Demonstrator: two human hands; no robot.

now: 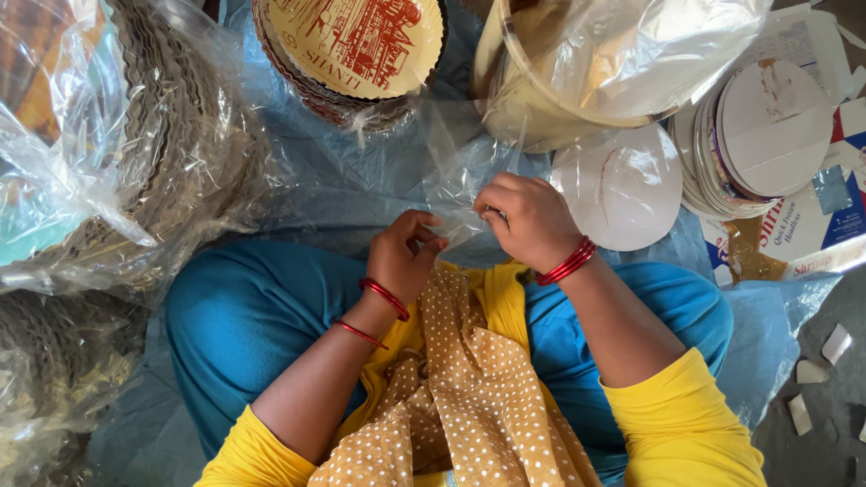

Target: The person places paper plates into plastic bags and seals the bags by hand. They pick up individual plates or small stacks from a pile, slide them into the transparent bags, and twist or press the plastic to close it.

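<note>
A clear plastic bag [456,167] lies in front of me over the blue sheet. My left hand [403,257] pinches its near edge between thumb and fingers. My right hand [530,219] grips the same edge a little to the right, fingers curled tight. Both wrists wear red bangles. Just beyond the bag stands a stack of round paper plates [352,50] with a red print on a yellow face, partly wrapped in plastic.
Large bagged stacks of scalloped plates [135,144] fill the left. A plastic-covered round container [586,72] sits at top right, with white card discs [622,189] and a disc stack [767,135] beside it. Printed cardboard [812,225] and paper scraps [816,370] lie right.
</note>
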